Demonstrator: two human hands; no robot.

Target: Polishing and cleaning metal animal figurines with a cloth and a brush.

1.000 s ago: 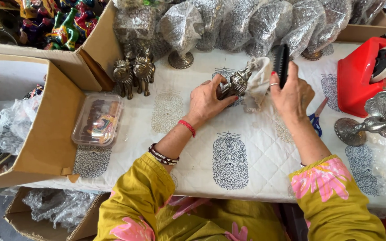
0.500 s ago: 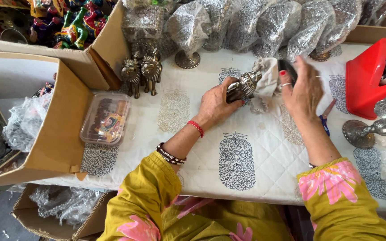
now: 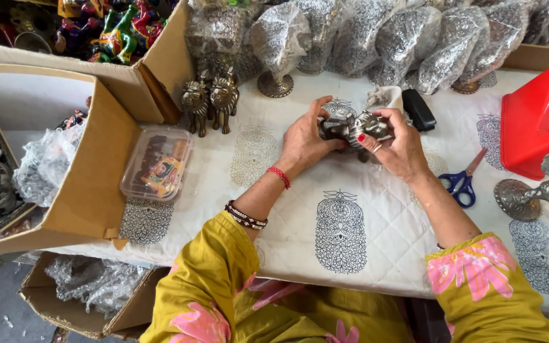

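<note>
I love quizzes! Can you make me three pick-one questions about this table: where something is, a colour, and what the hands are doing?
1. Where are the scissors?
A. in the left box
B. on the cloth right of the hands
C. on the floor

2. What colour is the tape dispenser?
A. red
B. green
C. white

3. What are the hands doing?
A. resting flat
B. both holding a figurine
C. cutting paper

Answers:
B, they lie on the cloth beside the right hand.
A, its body is bright red.
B, the left hand and right hand grip one metal figurine.
</note>
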